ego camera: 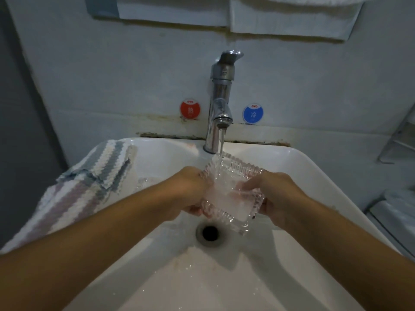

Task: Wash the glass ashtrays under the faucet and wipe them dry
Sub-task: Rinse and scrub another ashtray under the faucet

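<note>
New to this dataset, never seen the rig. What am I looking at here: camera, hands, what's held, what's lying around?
There is no robot. A person wears one wide-angle camera on the head, looking forward and down, so both forearms reach in from the bottom of the picture.

The left hand and right hand each have a grip on a side of a square ribbed glass ashtray, held tilted over the white sink. The chrome faucet is running, and its stream lands in the ashtray.

A striped cloth drapes over the sink's left rim. Something clear and glassy lies beside it, possibly another ashtray; I cannot tell. The drain is open. On the wall, a red sticker and a blue sticker flank the faucet.
</note>
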Demonstrator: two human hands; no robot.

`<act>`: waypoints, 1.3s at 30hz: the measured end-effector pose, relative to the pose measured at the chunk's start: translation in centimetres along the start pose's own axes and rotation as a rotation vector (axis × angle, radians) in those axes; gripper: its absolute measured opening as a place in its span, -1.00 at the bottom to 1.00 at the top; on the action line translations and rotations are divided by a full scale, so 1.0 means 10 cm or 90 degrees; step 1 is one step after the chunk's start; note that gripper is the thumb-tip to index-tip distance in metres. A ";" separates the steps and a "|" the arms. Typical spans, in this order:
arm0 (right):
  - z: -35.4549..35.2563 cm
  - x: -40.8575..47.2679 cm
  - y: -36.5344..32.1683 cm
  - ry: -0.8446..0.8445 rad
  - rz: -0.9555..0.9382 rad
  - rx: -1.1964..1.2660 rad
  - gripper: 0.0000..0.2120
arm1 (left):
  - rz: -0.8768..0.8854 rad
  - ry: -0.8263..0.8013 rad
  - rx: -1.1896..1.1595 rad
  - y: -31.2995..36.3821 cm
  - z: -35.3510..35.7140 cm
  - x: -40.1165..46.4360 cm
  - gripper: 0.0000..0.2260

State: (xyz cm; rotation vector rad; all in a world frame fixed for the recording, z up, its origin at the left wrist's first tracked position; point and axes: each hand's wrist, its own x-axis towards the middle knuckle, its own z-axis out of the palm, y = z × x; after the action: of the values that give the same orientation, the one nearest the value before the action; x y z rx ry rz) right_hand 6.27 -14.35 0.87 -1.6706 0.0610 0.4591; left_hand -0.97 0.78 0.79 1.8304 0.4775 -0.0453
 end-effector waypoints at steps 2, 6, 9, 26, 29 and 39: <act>0.00 0.01 0.01 -0.008 0.004 -0.011 -0.64 | -0.003 -0.013 0.006 0.00 -0.03 0.00 -0.85; -0.02 -0.02 -0.03 0.008 -0.032 -0.047 -0.67 | 0.027 0.035 0.048 -0.02 0.01 -0.02 -0.78; -0.02 -0.10 -0.06 0.015 -0.067 -0.114 -0.75 | 0.065 0.109 0.194 -0.04 0.02 0.00 -0.53; 0.05 -0.19 -0.07 -0.019 -0.039 -0.207 -0.81 | 0.167 0.138 0.438 -0.14 0.03 0.14 -0.79; 0.05 -0.21 -0.07 -0.032 -0.023 -0.205 -0.84 | 0.130 0.153 0.444 -0.16 0.05 0.15 -0.80; 0.03 -0.20 -0.10 -0.036 -0.027 -0.224 -0.76 | 0.166 0.101 0.440 -0.11 0.03 0.14 -0.77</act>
State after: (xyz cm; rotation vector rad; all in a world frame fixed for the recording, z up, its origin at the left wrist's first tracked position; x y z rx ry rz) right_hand 4.69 -14.35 2.49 -1.9985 -0.1033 0.5060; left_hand 0.00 1.16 -0.69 2.5767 0.3486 0.1296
